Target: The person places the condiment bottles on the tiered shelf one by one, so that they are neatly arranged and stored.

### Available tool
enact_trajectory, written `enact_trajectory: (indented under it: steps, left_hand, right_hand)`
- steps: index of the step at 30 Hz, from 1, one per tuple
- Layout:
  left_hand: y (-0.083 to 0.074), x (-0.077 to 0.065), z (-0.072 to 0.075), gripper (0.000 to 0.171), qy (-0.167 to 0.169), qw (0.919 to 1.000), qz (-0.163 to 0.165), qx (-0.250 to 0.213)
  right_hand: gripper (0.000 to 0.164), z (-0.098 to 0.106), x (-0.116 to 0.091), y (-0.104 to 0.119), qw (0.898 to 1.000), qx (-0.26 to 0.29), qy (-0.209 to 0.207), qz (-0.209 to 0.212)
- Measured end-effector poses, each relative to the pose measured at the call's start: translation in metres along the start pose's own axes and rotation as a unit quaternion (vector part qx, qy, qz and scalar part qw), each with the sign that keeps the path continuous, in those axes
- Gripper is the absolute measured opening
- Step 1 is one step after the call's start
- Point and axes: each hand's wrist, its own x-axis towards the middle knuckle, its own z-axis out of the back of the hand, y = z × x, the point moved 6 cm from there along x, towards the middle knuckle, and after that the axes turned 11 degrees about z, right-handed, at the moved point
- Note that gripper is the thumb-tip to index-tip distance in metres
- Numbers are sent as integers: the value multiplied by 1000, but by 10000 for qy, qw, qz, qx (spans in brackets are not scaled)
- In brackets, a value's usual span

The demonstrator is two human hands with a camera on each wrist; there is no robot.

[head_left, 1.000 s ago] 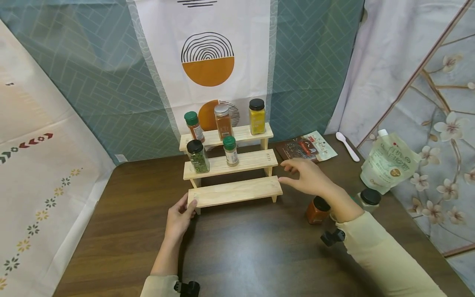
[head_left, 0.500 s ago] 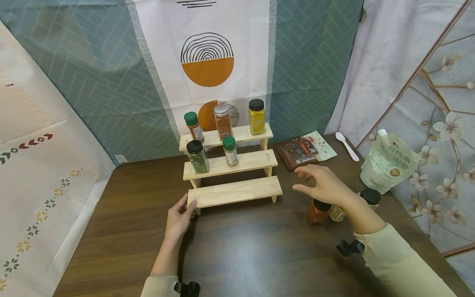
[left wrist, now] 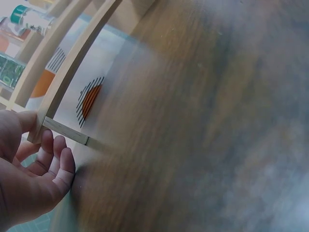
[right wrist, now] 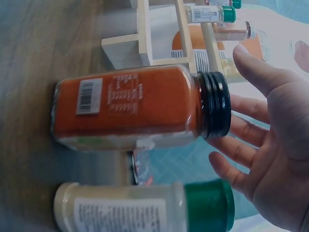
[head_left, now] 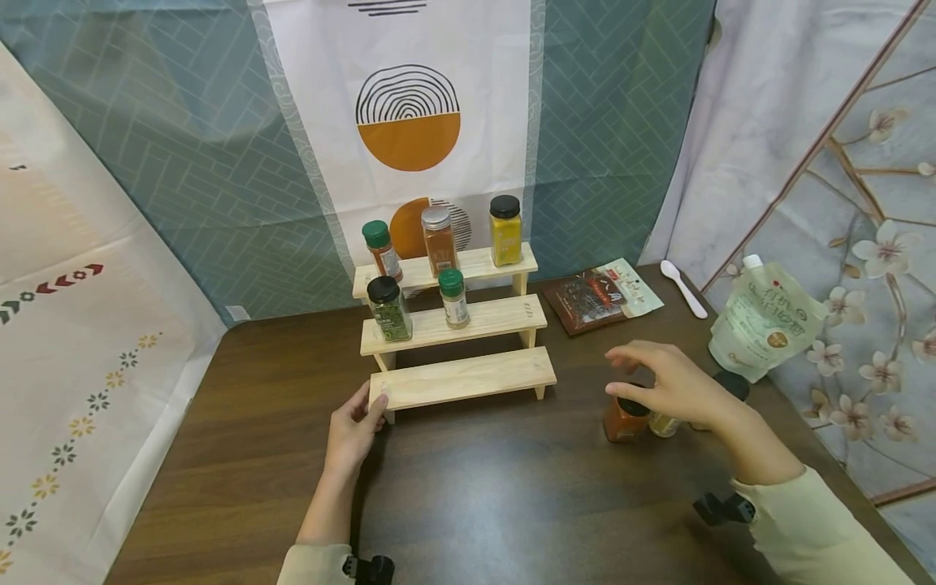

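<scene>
My left hand [head_left: 351,435] pinches the left end of the lowest step of a three-tier wooden spice rack [head_left: 464,379], thumb on top; in the left wrist view its fingers [left wrist: 63,164] curl beside the step's leg. My right hand [head_left: 669,382] hovers with fingers spread by a black-lidded jar of orange-red spice [head_left: 620,426]. The right wrist view shows that jar [right wrist: 125,104] standing upright, its lid between thumb and fingers; contact cannot be told. Beside it stands a green-lidded jar [right wrist: 125,208]. Another black-lidded jar [head_left: 734,383] is mostly hidden behind my right hand.
On the rack's middle step stand a green-herb jar [head_left: 392,317] and a green-lidded jar [head_left: 455,305]. Several jars, including a yellow one [head_left: 506,236], line the top step. A brown packet [head_left: 588,301], white spoon [head_left: 683,289] and spouted pouch [head_left: 768,325] lie or stand at right.
My right hand has moved right and toward me, from beside the rack's right end to above the orange-red spice jar. My left hand and the rack have stayed put.
</scene>
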Motion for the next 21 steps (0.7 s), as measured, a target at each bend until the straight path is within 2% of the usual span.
enact_trajectory:
  steps: [5,9,14,21]
  left_hand:
    - [-2,-1,0,54,22,10000,6,-25]
    - [-2,-2,0,55,30,10000,10,-16]
    - [-1,-1,0,54,21,10000,16,4]
    - [-1,0,0,54,22,10000,-34,25]
  right_hand:
    - [42,-1,-11,2,9999,82,-5,135]
    - [48,-3,-17,2,9995,124,6,296]
    - [56,-4,-20,1,9993,-35,32,384]
    - [54,-5,-25,-3,9984,-378,44,406]
